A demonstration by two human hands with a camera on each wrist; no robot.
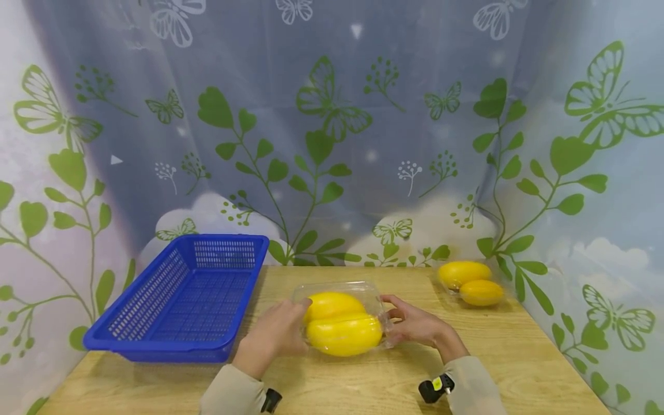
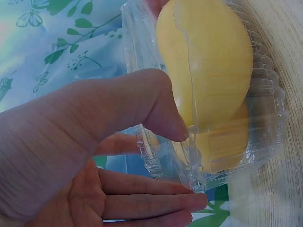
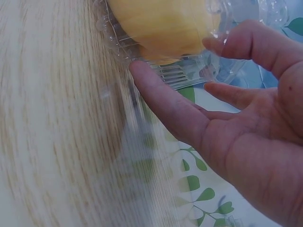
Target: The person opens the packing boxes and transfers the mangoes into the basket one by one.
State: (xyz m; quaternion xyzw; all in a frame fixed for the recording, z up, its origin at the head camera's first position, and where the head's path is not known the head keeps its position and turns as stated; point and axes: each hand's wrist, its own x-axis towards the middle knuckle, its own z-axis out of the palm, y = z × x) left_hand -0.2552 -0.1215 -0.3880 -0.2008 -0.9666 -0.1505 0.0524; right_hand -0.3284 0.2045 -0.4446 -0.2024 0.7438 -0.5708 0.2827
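A clear plastic clamshell container with its lid raised at the back holds two smooth yellow, mango-like fruits in front of me. My left hand grips its left side; in the left wrist view the thumb presses the rim while the other fingers extend beneath it. On the opposite side, my right hand holds the container's edge. The right wrist view shows its fingertips at the rim and one finger reaching along the lower corner, close over the wooden table.
A blue slatted plastic basket stands on the left of the wooden table. Two more yellow fruits in clear plastic lie at the back right. A butterfly-printed curtain hangs behind and along both sides.
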